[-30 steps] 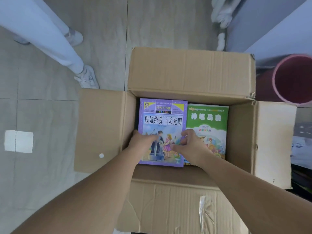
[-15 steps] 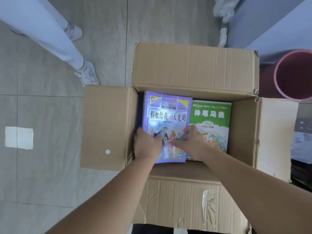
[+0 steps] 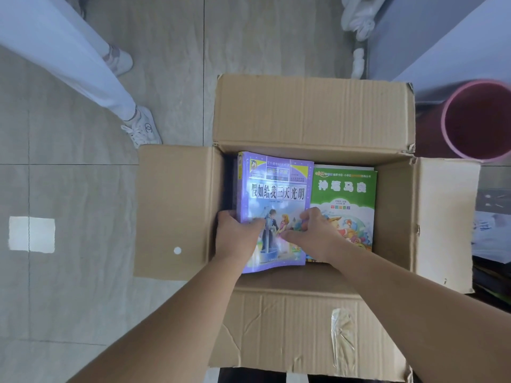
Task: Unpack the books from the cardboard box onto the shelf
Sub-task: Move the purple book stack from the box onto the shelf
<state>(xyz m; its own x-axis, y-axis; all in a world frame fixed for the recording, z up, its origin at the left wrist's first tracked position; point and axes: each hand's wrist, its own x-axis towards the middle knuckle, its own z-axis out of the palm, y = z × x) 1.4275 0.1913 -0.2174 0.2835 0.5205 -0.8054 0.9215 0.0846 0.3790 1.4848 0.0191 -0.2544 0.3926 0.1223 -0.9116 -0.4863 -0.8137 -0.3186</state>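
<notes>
The purple book (image 3: 276, 205) sat at frame centre inside the open cardboard box (image 3: 312, 111), tilted, beside a green book (image 3: 345, 200). The left hand (image 3: 235, 239) gripped its left edge, thumb on the cover; the right hand (image 3: 312, 233) pinched its right edge with curled fingers. A pink bin (image 3: 453, 139) stood at right, a white shoe (image 3: 143, 128) at upper left.

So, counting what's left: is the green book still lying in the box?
Yes, the green book lies flat inside the cardboard box, beside the purple book.
</notes>
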